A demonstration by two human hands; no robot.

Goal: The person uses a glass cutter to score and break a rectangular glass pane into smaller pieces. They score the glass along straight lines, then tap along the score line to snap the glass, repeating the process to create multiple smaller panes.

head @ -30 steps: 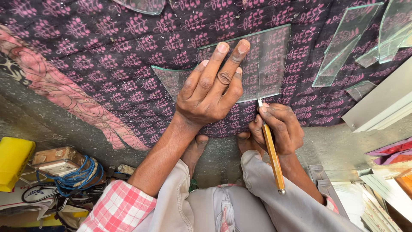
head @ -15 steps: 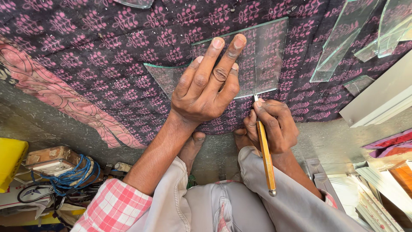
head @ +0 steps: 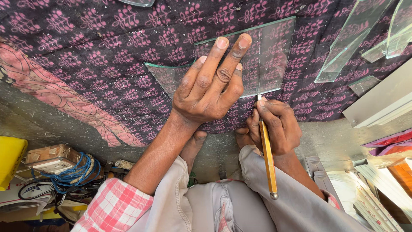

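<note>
Glass pane (head: 274, 51) pinned under the spread left hand (head: 210, 92), right hand (head: 277, 124) pinching the yellow-handled cutter (head: 267, 150) at its near edge — any slip risks a crooked score or a cut fingertip.

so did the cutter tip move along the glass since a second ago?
Cannot tell: the glass cutter tip sits at the glass pane's near edge, as before; only the camera shifted.

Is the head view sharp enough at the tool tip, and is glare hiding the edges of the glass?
Head view: both the left hand and the right hand are sharp, and so is the yellow-handled cutter; the glass pane is see-through, its pale green edges clear, without strong glare; daylight is even with soft shadows; wide-angle stretch shows toward the frame corners.
</note>
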